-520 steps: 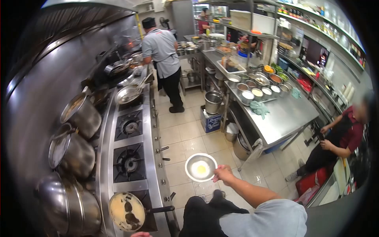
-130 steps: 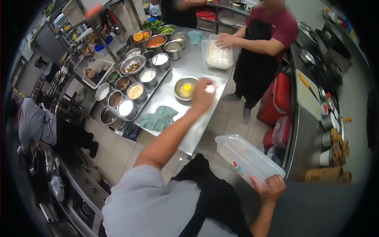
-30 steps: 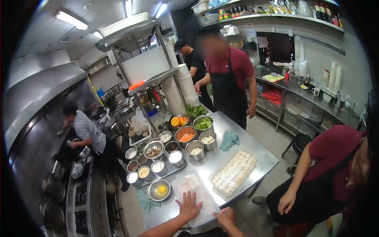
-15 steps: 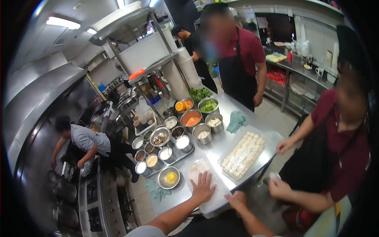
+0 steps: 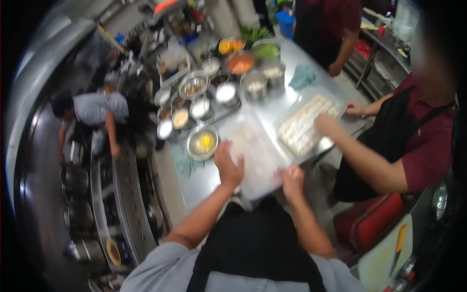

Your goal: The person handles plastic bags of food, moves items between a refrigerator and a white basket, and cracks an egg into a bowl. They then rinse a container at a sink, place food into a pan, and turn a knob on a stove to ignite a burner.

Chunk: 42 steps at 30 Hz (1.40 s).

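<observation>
A shallow clear plastic tray (image 5: 266, 181) dusted with white powder lies before me on the steel table. My left hand (image 5: 228, 164) is open over its left edge, fingers stretched and slightly blurred. At the tray's near right corner, my right hand (image 5: 293, 182) is closed, seemingly on the rim; blur hides the exact grip. Just left of the tray stands a metal bowl (image 5: 193, 152) with egg yolk in it. To the right, a plastic container (image 5: 308, 156) holds rows of pale, floured pieces, with a co-worker's hand (image 5: 325, 125) over them.
Several metal bowls of ingredients, one with orange pieces (image 5: 241, 63), fill the table's far side. Green cloths (image 5: 302, 77) lie on it. The co-worker in a black apron (image 5: 362, 160) stands close at right. A knife (image 5: 401, 238) rests on a cutting board (image 5: 369, 265). Stoves (image 5: 131, 194) line the left.
My left hand has lifted from the powder and moved to the tray's left side. The co-worker's hand has reached over the floured pieces. My view has tilted down.
</observation>
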{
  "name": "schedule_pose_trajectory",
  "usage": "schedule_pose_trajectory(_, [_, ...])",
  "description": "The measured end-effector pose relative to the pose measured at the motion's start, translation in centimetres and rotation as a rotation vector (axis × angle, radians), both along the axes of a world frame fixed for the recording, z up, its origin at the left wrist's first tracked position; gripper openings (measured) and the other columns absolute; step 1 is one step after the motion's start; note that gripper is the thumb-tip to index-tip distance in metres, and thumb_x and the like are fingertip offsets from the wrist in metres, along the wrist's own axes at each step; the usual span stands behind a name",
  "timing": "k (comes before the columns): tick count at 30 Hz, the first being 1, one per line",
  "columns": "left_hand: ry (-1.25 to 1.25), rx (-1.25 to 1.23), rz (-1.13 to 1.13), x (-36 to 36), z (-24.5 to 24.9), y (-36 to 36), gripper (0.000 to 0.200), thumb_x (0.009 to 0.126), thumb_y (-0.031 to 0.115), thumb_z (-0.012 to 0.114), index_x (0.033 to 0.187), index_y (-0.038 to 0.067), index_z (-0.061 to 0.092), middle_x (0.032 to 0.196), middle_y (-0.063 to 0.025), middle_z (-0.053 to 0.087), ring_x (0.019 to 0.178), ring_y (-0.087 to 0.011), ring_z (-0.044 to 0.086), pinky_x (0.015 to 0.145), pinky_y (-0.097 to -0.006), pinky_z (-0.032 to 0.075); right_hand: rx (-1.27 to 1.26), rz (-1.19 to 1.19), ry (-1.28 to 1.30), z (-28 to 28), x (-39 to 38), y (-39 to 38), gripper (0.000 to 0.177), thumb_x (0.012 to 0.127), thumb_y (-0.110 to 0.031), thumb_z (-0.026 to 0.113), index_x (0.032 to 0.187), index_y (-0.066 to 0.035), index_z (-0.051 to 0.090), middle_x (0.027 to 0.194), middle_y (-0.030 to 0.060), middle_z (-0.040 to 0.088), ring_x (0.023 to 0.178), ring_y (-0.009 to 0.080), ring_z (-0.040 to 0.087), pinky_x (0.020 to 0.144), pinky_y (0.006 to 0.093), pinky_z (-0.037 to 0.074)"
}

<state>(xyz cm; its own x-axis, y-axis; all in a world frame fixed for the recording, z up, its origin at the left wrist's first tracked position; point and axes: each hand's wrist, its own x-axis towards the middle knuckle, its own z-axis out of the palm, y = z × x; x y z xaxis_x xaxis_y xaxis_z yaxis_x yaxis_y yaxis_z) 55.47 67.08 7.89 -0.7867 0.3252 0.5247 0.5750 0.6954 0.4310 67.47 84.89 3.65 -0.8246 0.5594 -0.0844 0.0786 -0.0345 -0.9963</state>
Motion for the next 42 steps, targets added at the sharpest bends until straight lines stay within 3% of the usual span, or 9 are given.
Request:
schedule_pose_trajectory(2, [0.006,0.083,0.146,0.9,-1.7,-3.3,0.047,0.087,0.019,0.058,0.127,0.001,0.04,0.121,-0.0177,0.047,0.115,-0.029,0.046,0.098,-0.0452,0.036,-0.407,-0.041,0.176,5.1,-0.1,-1.1,0.026,0.086,-0.004,0.059,0.07,-0.009,0.039,0.069,0.0126,0.062,0.059,0.0177,0.063,0.052,0.0297,0.051])
schedule_pose_trajectory(4, [-0.738,0.631,0.267,0.6,-5.6,-6.0,0.038,0.089,0.021,0.058,0.117,-0.001,0.044,0.099,-0.0141,0.055,0.083,-0.0208,0.059,0.071,-0.0335,0.05,-0.362,-0.033,0.203,7.0,-0.2,-1.0,0.025,0.086,-0.004,0.06,0.071,-0.008,0.04,0.07,0.013,0.063,0.058,0.0176,0.063,0.051,0.0289,0.05])
schedule_pose_trajectory(9, [-1.185,0.644,0.167,0.7,-5.0,-3.2,0.022,0.088,0.021,0.056,0.093,0.002,0.047,0.073,-0.0085,0.056,0.049,-0.0146,0.054,0.037,-0.0267,0.046,-0.041,-0.115,0.303,9.8,3.5,2.9,0.018,0.088,-0.007,0.062,0.079,-0.005,0.046,0.068,0.0105,0.063,0.057,0.0152,0.062,0.052,0.0268,0.051])
schedule_pose_trajectory(19, [-1.22,0.831,0.031,-0.4,-6.3,-3.9,0.007,0.078,0.007,0.052,0.083,0.003,0.05,0.062,-0.0061,0.05,0.041,-0.0166,0.047,0.033,-0.0315,0.038,0.535,-0.53,0.015,16.0,21.6,3.3,0.026,0.089,-0.009,0.061,0.075,-0.009,0.038,0.07,0.0059,0.058,0.061,0.0088,0.052,0.064,0.0232,0.046])
schedule_pose_trajectory(26, [-1.377,1.019,-0.203,0.6,-2.3,-9.1,0.013,0.078,0.002,0.048,0.091,0.002,0.051,0.075,-0.0038,0.053,0.061,-0.0133,0.054,0.05,-0.0261,0.045,0.423,-0.704,0.029,11.7,28.2,-0.6,0.03,0.088,-0.02,0.064,0.076,-0.011,0.038,0.061,0.0047,0.053,0.046,0.0099,0.049,0.042,0.0225,0.045])
schedule_pose_trajectory(33, [-1.468,1.119,-0.381,1.1,2.9,-8.6,0.026,0.077,-0.004,0.045,0.102,-0.001,0.053,0.088,-0.0082,0.06,0.073,-0.0161,0.059,0.067,-0.029,0.051,-0.05,-0.621,0.112,2.7,19.4,-6.4,0.032,0.083,-0.022,0.07,0.079,-0.012,0.039,0.062,0.003,0.052,0.051,0.0128,0.056,0.042,0.0255,0.048])
schedule_pose_trajectory(37, [-1.481,1.036,-0.335,1.4,-0.3,-7.6,0.03,0.077,-0.003,0.045,0.106,-0.003,0.053,0.091,-0.0085,0.061,0.079,-0.0157,0.059,0.071,-0.0277,0.05,-0.333,-0.498,0.199,-5.9,13.1,-8.5,0.012,0.087,-0.011,0.061,0.09,-0.008,0.05,0.079,0.0057,0.06,0.071,0.0162,0.062,0.06,0.0303,0.053])
schedule_pose_trajectory(40, [-1.251,0.821,-0.142,1.3,-3.7,-6.9,0.03,0.077,0.0,0.048,0.105,-0.001,0.057,0.086,-0.0042,0.059,0.075,-0.0131,0.055,0.064,-0.0264,0.047,-0.478,-0.422,0.045,-7.0,8.2,-9.3,0.045,0.09,-0.007,0.051,0.133,-0.001,0.043,0.122,0.0132,0.056,0.107,0.022,0.058,0.086,0.0327,0.05])
schedule_pose_trajectory(42, [-1.288,0.695,-0.052,0.9,-5.6,-6.9,0.027,0.076,0.003,0.049,0.102,0.0,0.058,0.079,-0.0047,0.058,0.069,-0.0134,0.054,0.057,-0.0276,0.045,-0.544,-0.357,0.021,-7.3,6.7,-9.5,0.042,0.091,-0.01,0.052,0.132,-0.002,0.043,0.126,0.0101,0.055,0.112,0.0215,0.055,0.093,0.0352,0.048])
